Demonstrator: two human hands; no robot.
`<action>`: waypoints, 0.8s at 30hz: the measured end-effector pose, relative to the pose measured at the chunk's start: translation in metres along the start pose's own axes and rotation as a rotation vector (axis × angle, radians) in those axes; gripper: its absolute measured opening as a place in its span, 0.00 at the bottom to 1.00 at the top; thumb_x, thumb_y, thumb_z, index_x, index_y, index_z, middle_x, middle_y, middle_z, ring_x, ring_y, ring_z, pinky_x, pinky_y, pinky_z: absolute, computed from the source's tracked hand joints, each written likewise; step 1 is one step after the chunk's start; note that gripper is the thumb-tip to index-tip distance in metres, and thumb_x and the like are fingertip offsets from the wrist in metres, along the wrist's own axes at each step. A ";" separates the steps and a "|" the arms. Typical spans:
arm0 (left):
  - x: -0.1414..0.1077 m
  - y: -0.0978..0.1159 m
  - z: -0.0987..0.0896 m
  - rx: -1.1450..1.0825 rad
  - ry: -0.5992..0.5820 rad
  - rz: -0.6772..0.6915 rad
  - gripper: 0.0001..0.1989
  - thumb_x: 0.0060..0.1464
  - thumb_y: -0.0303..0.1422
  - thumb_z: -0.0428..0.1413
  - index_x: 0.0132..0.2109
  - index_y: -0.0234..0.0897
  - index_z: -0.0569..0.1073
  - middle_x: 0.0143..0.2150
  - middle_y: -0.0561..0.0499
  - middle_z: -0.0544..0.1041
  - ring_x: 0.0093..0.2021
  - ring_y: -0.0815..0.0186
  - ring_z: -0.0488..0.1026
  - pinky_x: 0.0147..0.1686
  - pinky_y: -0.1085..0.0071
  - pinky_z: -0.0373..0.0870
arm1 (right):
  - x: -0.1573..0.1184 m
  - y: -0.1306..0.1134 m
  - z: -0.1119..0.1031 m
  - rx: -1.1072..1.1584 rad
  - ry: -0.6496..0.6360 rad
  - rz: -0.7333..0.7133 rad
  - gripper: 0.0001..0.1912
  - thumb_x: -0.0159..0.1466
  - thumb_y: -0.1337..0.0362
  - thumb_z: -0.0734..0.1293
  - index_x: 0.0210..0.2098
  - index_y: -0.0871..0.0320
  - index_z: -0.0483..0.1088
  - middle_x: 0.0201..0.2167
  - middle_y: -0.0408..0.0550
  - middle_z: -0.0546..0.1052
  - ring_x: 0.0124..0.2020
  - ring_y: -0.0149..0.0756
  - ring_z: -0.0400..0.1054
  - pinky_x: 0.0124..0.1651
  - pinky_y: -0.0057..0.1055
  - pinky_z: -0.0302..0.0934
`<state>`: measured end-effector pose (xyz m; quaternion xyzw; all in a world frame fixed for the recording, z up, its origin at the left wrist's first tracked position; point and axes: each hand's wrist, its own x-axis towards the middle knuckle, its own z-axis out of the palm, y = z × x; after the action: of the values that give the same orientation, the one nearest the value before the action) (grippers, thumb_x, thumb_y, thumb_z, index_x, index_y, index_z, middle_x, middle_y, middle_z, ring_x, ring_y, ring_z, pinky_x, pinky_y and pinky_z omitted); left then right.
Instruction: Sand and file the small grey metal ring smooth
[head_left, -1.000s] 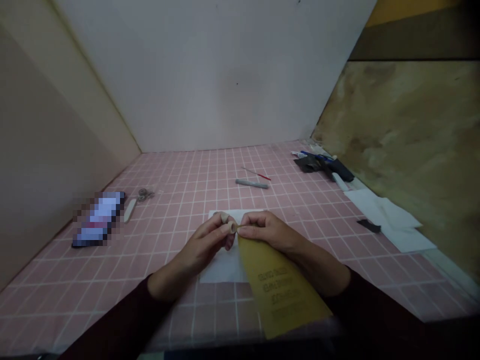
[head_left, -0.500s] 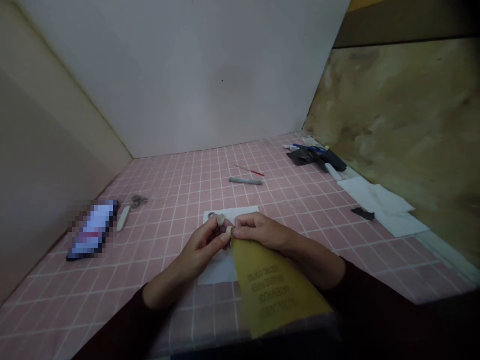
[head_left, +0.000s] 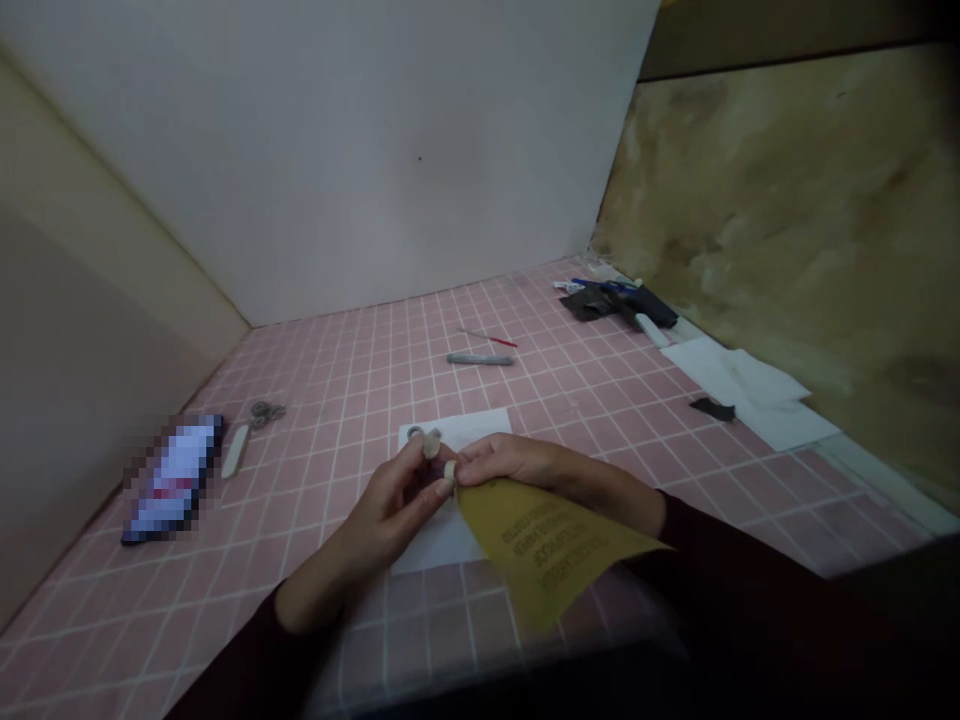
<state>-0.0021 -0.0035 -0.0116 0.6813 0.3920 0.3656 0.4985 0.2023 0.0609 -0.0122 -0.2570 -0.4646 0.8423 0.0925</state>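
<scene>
My left hand (head_left: 394, 500) is closed in a pinch on a small pale piece (head_left: 449, 470) that shows at the thumb tip. Another pale bit (head_left: 431, 444) shows at its index fingertip; I cannot tell whether the two are joined. Fingers of my right hand (head_left: 510, 458) grip the top corner of a yellow-brown sheet of sandpaper (head_left: 551, 545), printed side facing up, its lower part hanging toward me. That corner meets the pale piece. Beneath both hands lies a white paper sheet (head_left: 480, 425), with a small grey ring-shaped item (head_left: 415, 432) near its far left corner.
To the left lie a blurred-out phone (head_left: 172, 480), a white strip (head_left: 235, 450) and grey scissors (head_left: 266, 412). Beyond the hands are a grey rod (head_left: 480, 359) and a thin red-ended tool (head_left: 499, 341). Dark scraps (head_left: 592, 302) and white papers (head_left: 735, 385) line the right wall.
The sandpaper's hanging part has swung and curled, its right corner lifting. Both hands stay together at the pale piece. The whole view has shifted slightly.
</scene>
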 end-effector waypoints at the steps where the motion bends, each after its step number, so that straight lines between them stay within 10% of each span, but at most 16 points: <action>1: 0.000 0.000 0.000 0.009 -0.005 -0.008 0.07 0.65 0.35 0.52 0.47 0.39 0.68 0.39 0.51 0.67 0.39 0.65 0.65 0.38 0.68 0.61 | 0.001 0.000 0.001 -0.018 0.022 0.009 0.09 0.57 0.60 0.70 0.30 0.59 0.71 0.22 0.40 0.68 0.21 0.26 0.59 0.27 0.26 0.53; 10: 0.012 -0.018 0.001 -0.425 0.017 -0.252 0.07 0.59 0.35 0.55 0.36 0.36 0.68 0.28 0.55 0.63 0.26 0.71 0.58 0.28 0.72 0.54 | 0.000 0.002 0.017 -0.978 0.521 -0.515 0.10 0.62 0.64 0.64 0.26 0.57 0.60 0.25 0.42 0.67 0.28 0.31 0.59 0.33 0.30 0.49; 18: 0.004 -0.005 -0.002 -0.034 0.014 -0.104 0.07 0.63 0.37 0.54 0.41 0.38 0.69 0.34 0.53 0.64 0.34 0.67 0.60 0.34 0.70 0.58 | 0.001 -0.003 0.010 -0.402 0.185 -0.040 0.12 0.59 0.57 0.67 0.27 0.57 0.62 0.22 0.39 0.62 0.22 0.28 0.55 0.27 0.28 0.50; 24: 0.009 -0.015 -0.005 -0.298 -0.047 -0.219 0.10 0.61 0.39 0.54 0.38 0.36 0.67 0.30 0.55 0.61 0.27 0.71 0.56 0.28 0.72 0.55 | 0.002 0.000 0.020 -0.861 0.516 -0.490 0.08 0.59 0.64 0.67 0.26 0.58 0.63 0.27 0.42 0.69 0.30 0.31 0.61 0.35 0.29 0.53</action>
<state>-0.0055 0.0096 -0.0237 0.5614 0.3936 0.3472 0.6398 0.1908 0.0471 -0.0042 -0.3540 -0.7752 0.4401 0.2828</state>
